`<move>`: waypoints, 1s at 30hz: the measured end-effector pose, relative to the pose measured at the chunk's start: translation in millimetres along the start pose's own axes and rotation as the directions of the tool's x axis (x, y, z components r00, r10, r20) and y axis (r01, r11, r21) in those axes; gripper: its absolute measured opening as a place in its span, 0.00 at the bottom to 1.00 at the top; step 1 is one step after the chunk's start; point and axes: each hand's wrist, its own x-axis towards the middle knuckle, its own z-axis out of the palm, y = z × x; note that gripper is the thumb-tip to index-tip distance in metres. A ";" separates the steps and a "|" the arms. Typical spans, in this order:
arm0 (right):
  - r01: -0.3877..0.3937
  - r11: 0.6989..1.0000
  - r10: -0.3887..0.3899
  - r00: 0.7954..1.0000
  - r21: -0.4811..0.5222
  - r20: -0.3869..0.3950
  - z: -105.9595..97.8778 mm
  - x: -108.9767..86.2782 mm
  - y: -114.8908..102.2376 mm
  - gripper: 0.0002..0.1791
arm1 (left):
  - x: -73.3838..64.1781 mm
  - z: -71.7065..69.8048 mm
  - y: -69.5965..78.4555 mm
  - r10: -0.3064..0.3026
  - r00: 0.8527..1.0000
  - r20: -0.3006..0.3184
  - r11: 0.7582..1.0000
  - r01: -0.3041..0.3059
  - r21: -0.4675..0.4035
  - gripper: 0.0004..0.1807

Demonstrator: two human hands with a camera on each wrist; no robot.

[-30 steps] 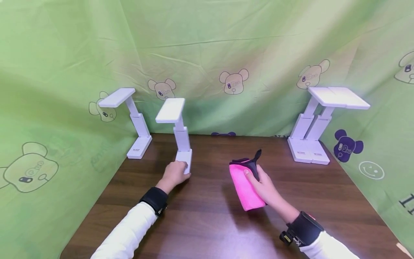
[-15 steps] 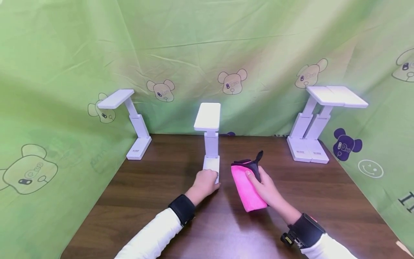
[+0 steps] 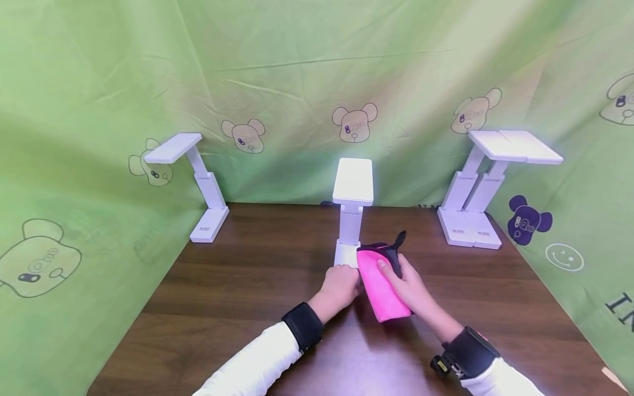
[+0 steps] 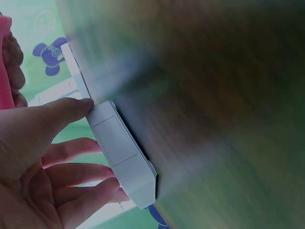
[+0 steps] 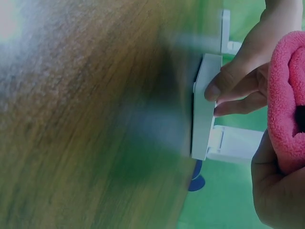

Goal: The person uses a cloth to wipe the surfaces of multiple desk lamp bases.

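Note:
A white folding desk lamp (image 3: 353,181) stands upright in the middle of the table, its flat head tilted toward me. My left hand (image 3: 340,287) grips the front end of the lamp's base, thumb on one side edge and fingers on the other, as the left wrist view shows on the base (image 4: 116,143). Just to the right, my right hand (image 3: 415,289) holds a folded pink cloth (image 3: 377,286) with a black edge and a black loop on top. In the head view the cloth overlaps the right side of the lamp base. In the right wrist view, the cloth (image 5: 283,105) looks thick and fluffy.
Another white lamp (image 3: 210,192) stands at the table's back left corner. Two more white lamps (image 3: 470,203) stand side by side at the back right. A green printed curtain (image 3: 297,77) hangs behind and beside the brown wooden table (image 3: 238,308).
My left hand has moved the gripped lamp rightward and slightly nearer, from left of centre to beside the pink cloth. My right hand stays almost in place with the cloth.

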 end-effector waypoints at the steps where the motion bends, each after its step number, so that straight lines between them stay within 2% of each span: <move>1: 0.003 1.000 -0.003 1.000 -0.007 0.005 0.8 0.8 -0.1 0.29 | -0.8 0.1 -0.6 0.003 1.000 0.007 1.000 -0.003 -0.002 0.11; 4: 0.024 0.998 -0.023 1.000 -0.054 0.020 2.2 4.5 1.0 0.30 | -6.1 -3.9 -6.9 0.019 0.999 0.040 0.999 -0.018 -0.041 0.11; 6: 0.074 0.990 -0.072 0.997 -0.120 0.020 1.8 7.9 0.7 0.29 | -10.7 -8.7 -14.6 0.026 0.998 0.057 0.996 -0.020 -0.090 0.11; 8: 0.174 0.960 -0.178 0.984 -0.218 0.001 0.1 13.6 -1.0 0.26 | -16.1 -14.5 -23.3 0.035 0.997 0.067 0.991 -0.026 -0.130 0.11; 9: 0.242 0.926 -0.254 0.967 -0.291 -0.006 -1.0 17.5 -3.0 0.25 | -18.7 -16.8 -27.6 0.044 0.996 0.071 0.989 -0.033 -0.146 0.11; 10: 0.312 0.869 -0.338 0.941 -0.383 -0.002 -2.0 21.9 -5.6 0.25 | -21.4 -18.8 -31.5 0.057 0.996 0.072 0.988 -0.045 -0.149 0.11; 11: 0.381 0.796 -0.422 0.907 -0.470 0.020 -2.8 27.3 -8.4 0.25 | -24.1 -20.6 -35.1 0.070 0.995 0.074 0.988 -0.059 -0.144 0.11; 12: 0.444 0.704 -0.502 0.863 -0.554 0.053 -2.9 33.7 -11.3 0.26 | -26.8 -22.0 -37.8 0.085 0.993 0.080 0.988 -0.073 -0.140 0.11; 14: 0.543 0.484 -0.629 0.761 -0.686 0.158 -1.8 47.8 -16.6 0.27 | -31.3 -23.4 -40.8 0.118 0.989 0.089 0.987 -0.107 -0.123 0.11; 15: 0.576 0.375 -0.669 0.710 -0.726 0.218 -0.1 55.4 -18.1 0.28 | -33.0 -23.8 -41.3 0.133 0.987 0.086 0.986 -0.122 -0.117 0.11; 16: 0.601 0.279 -0.692 0.667 -0.749 0.277 2.2 63.6 -18.3 0.29 | -34.5 -23.7 -41.1 0.143 0.986 0.084 0.985 -0.133 -0.108 0.11; 17: 0.620 0.201 -0.702 0.631 -0.758 0.329 5.3 71.6 -17.6 0.29 | -35.6 -23.4 -40.6 0.149 0.985 0.082 0.985 -0.140 -0.104 0.11; 20: 0.640 0.022 -0.709 0.552 -0.768 0.439 16.5 93.6 -10.4 0.25 | -38.5 -22.6 -37.3 0.154 0.985 0.077 0.985 -0.147 -0.091 0.11; 22: 0.642 -0.059 -0.700 0.520 -0.764 0.490 24.3 104.6 -2.6 0.22 | -40.3 -21.7 -35.1 0.151 0.985 0.085 0.986 -0.144 -0.086 0.11; 23: 0.647 -0.086 -0.696 0.505 -0.757 0.511 27.4 107.9 0.9 0.21 | -41.3 -21.7 -34.2 0.150 0.985 0.090 0.986 -0.142 -0.085 0.11; 24: 0.656 -0.101 -0.694 0.492 -0.748 0.525 30.3 110.5 4.4 0.21 | -42.4 -21.4 -33.3 0.151 0.984 0.095 0.986 -0.144 -0.080 0.11; 25: 0.665 -0.103 -0.693 0.486 -0.740 0.533 32.8 111.9 7.7 0.21 | -43.4 -21.2 -32.6 0.154 0.983 0.102 0.986 -0.147 -0.075 0.12; 26: 0.675 -0.089 -0.690 0.488 -0.732 0.534 34.8 112.7 10.7 0.22 | -44.5 -21.0 -32.0 0.157 0.982 0.109 0.986 -0.150 -0.071 0.12; 28: 0.700 -0.021 -0.689 0.507 -0.714 0.518 37.6 112.2 14.3 0.24 | -45.9 -20.5 -31.6 0.163 0.980 0.118 0.986 -0.157 -0.056 0.12; 30: 0.715 0.061 -0.681 0.540 -0.696 0.495 39.7 110.8 15.9 0.25 | -47.2 -20.5 -31.7 0.167 0.978 0.124 0.986 -0.164 -0.036 0.13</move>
